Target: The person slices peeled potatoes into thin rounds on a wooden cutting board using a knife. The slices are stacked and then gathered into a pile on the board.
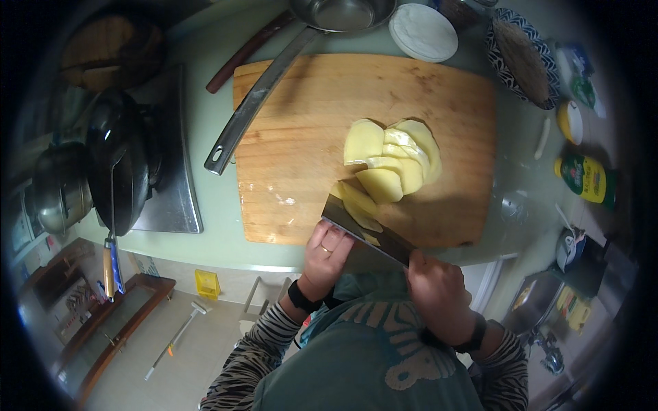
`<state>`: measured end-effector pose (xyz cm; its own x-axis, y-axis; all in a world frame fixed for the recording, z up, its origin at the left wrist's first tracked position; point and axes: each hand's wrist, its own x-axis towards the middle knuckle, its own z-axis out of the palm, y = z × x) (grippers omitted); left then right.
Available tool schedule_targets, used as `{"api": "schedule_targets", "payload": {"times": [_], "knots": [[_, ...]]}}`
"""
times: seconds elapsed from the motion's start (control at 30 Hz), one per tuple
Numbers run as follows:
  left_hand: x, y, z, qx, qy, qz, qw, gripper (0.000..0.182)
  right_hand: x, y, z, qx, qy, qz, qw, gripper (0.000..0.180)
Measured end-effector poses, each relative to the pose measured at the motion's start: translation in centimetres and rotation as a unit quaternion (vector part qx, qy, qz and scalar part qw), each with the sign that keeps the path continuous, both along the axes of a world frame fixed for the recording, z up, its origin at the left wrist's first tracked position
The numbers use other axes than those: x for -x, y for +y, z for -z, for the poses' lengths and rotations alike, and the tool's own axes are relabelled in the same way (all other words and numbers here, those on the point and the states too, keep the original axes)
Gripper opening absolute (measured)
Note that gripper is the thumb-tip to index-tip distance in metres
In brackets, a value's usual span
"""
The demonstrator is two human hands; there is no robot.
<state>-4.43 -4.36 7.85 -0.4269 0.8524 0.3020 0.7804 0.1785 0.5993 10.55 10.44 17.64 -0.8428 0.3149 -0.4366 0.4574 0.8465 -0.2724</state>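
Observation:
My right hand (442, 298) grips a broad-bladed kitchen knife (393, 242), its handle hidden in the fist. The dark blade slants across the near edge of a wooden cutting board (288, 133). My left hand (329, 251) is at the blade's left end, fingers bent against its near side; whether they pinch the blade or something behind it, I cannot tell. Thin pale-yellow slices, apparently potato (354, 203), lie at the blade's far face, some perhaps reflected in it. Beyond them, several overlapping slices (406, 154) rest on the board.
The long handle of a metal pan (257, 97) crosses the board's left corner. A white bowl (424, 33) and a patterned dish (522, 56) stand at the back. A black wok (115, 169) sits on the stove at left. A yellow-green bottle (586, 177) lies right, beyond the board.

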Motion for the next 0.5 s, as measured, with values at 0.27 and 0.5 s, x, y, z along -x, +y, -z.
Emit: {"api": "schedule_targets", "payload": {"times": [0.27,0.5], "knots": [[0.1,0.3,-0.6,0.016,-0.002,-0.003,1.0,0.024,1.4,0.1,1.3,-0.021,0.103,-0.001,0.994,0.008],[-0.1,0.6,-0.7,0.012,-0.01,-0.009,1.0,0.032,3.7,0.0,4.5,0.031,-0.025,0.061,0.997,0.007]]}}
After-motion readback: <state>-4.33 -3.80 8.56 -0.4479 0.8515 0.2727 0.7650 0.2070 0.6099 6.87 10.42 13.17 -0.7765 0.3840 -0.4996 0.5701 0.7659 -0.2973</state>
